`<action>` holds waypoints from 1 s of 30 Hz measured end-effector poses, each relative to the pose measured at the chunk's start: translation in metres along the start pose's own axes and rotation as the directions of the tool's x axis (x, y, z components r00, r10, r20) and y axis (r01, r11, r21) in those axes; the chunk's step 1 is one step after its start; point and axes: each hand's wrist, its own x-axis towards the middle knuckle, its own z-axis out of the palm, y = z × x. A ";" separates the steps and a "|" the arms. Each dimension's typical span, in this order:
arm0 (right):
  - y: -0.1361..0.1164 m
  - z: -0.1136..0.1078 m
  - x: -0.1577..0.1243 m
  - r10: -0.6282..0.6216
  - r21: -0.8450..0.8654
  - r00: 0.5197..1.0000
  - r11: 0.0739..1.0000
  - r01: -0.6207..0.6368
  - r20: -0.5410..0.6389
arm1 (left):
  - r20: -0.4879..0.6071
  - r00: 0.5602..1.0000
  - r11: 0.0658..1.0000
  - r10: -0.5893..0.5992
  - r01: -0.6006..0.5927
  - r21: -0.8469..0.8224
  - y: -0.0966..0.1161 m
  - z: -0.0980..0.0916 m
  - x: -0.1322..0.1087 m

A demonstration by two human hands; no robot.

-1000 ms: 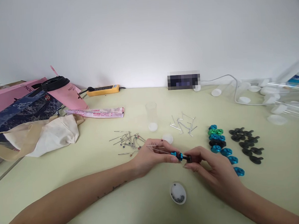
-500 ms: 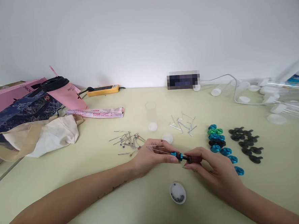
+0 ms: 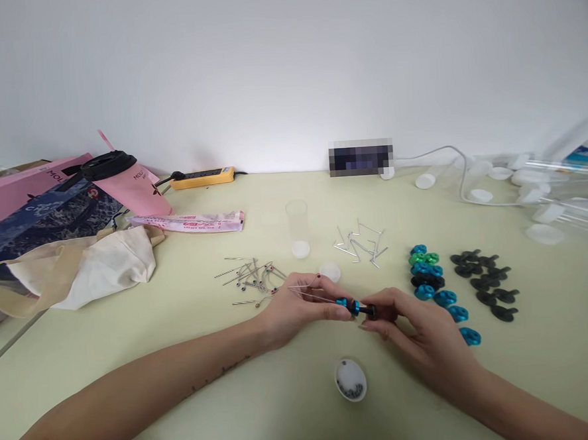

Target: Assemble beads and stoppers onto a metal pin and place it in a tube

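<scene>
My left hand (image 3: 297, 309) pinches a small blue metal fitting (image 3: 353, 306) between thumb and fingers. A thin wire runs back from it across the palm. Closed on a dark knob-like piece (image 3: 372, 312), my right hand (image 3: 425, 335) holds it in line with the fitting, and a black stem joins the two. Below the hands sits a small white dish (image 3: 351, 376) with tiny dark parts, too small to name. Metal wires with coloured ends (image 3: 250, 276) lie beyond my left wrist. Beside my right hand is a row of blue, green and black fittings (image 3: 424, 292).
Several black tabbed pieces (image 3: 489, 279) lie at the right. L-shaped keys (image 3: 359, 239), a clear tube (image 3: 297, 223) and a white cap (image 3: 330, 272) stand or lie farther back. A pink cup (image 3: 135, 190), cloth bag (image 3: 112, 264) and yellow power strip (image 3: 202, 178) are left; clear tubes (image 3: 570, 170) right.
</scene>
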 end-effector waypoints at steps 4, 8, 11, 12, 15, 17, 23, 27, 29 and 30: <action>-0.002 -0.001 0.001 -0.003 0.026 1.000 1.000 0.002 0.029 | 0.002 1.000 1.000 -0.009 0.009 0.009 -0.001 0.000 0.000; -0.003 -0.003 0.002 0.016 0.018 0.996 1.000 -0.017 0.083 | 0.004 1.000 1.000 -0.030 0.030 0.004 -0.002 -0.002 0.001; -0.002 -0.002 0.002 0.017 0.004 0.998 1.000 -0.017 0.059 | -0.001 1.000 1.000 -0.022 0.022 0.003 -0.002 -0.001 0.000; -0.002 -0.002 0.002 0.011 0.000 0.999 1.000 -0.011 0.041 | 0.000 1.000 1.000 -0.019 0.019 0.001 -0.001 -0.001 0.000; -0.001 -0.001 0.000 -0.019 -0.013 1.000 1.000 0.019 -0.008 | 0.003 1.000 1.000 -0.013 0.013 -0.007 0.000 0.000 0.000; -0.001 -0.001 0.000 -0.028 -0.008 1.000 1.000 0.028 -0.011 | 0.001 1.000 1.000 -0.011 0.011 -0.005 0.000 0.000 0.000; -0.005 -0.004 0.003 0.017 -0.005 0.997 1.000 -0.017 0.075 | -0.007 0.999 0.999 -0.032 0.032 0.004 -0.002 -0.001 0.000; -0.006 -0.006 0.004 -0.013 -0.019 0.993 1.000 0.015 0.114 | -0.019 0.999 0.999 -0.051 0.051 0.013 -0.001 0.000 0.000; -0.006 -0.006 0.005 -0.010 -0.010 0.991 1.000 0.011 0.134 | -0.031 0.998 0.998 -0.054 0.054 0.020 -0.001 0.000 -0.001; -0.006 -0.007 0.005 -0.004 0.005 0.990 1.000 0.003 0.142 | -0.041 0.998 0.999 -0.050 0.051 0.017 0.000 0.001 -0.001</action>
